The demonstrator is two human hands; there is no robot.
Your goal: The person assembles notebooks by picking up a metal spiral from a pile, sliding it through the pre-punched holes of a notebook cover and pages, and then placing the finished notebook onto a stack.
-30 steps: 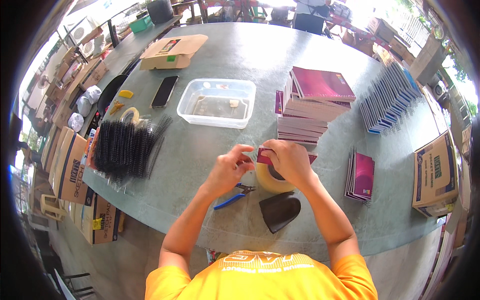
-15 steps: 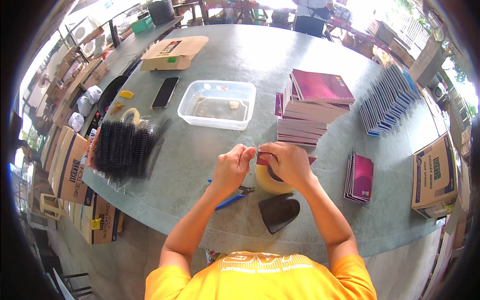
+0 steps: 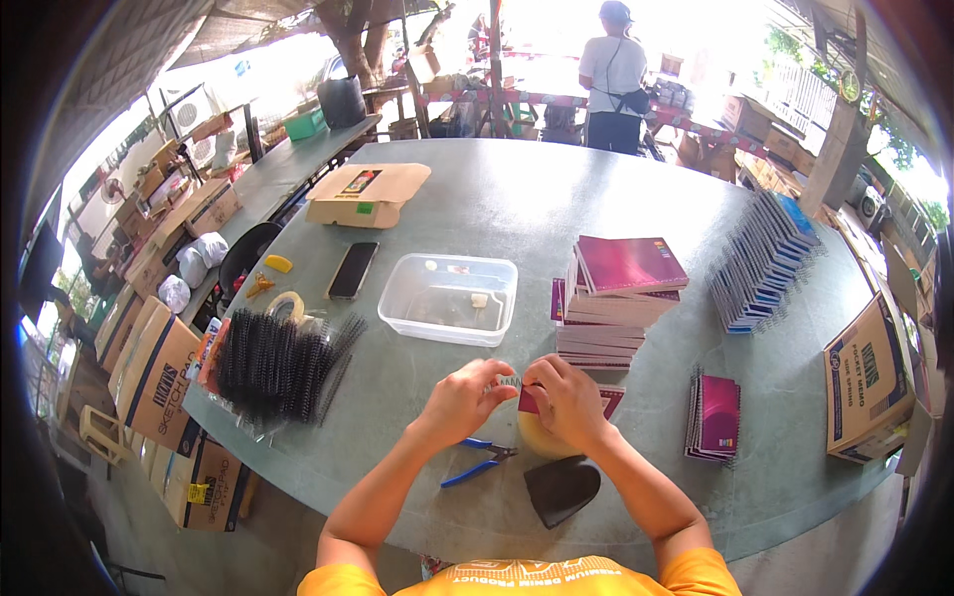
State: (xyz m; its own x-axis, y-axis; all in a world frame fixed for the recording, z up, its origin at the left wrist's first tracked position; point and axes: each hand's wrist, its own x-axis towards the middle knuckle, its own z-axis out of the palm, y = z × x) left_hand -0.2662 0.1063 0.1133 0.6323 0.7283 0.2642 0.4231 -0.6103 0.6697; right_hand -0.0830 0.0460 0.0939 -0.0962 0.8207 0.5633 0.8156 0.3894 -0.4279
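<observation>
My left hand [image 3: 467, 399] pinches the end of a spiral binding wire [image 3: 509, 381], which stretches across to my right hand. My right hand [image 3: 564, 402] is closed on a small maroon notebook [image 3: 610, 399], mostly hidden behind the fingers. Beneath that hand lies a yellowish roll of tape [image 3: 542, 437], partly covered. Blue-handled pliers [image 3: 481, 463] rest open on the table below my left hand. A dark wedge-shaped block [image 3: 561, 490] sits nearer to me. Just beyond my hands rises a stack of maroon notebooks [image 3: 628, 268].
On the table [image 3: 397, 497] are a clear plastic tub [image 3: 447, 336], black wire coils [image 3: 273, 366], a phone [image 3: 353, 270] and a cardboard box [image 3: 363, 204]. Spiral-bound maroon notebooks [image 3: 714, 417], blue notebooks [image 3: 760, 268] and a carton [image 3: 867, 382] stand right. A person [image 3: 613, 79] stands beyond.
The view has tilted up, so the table sits lower in the picture. My left hand has drawn slightly away from my right, and the wire shows between them.
</observation>
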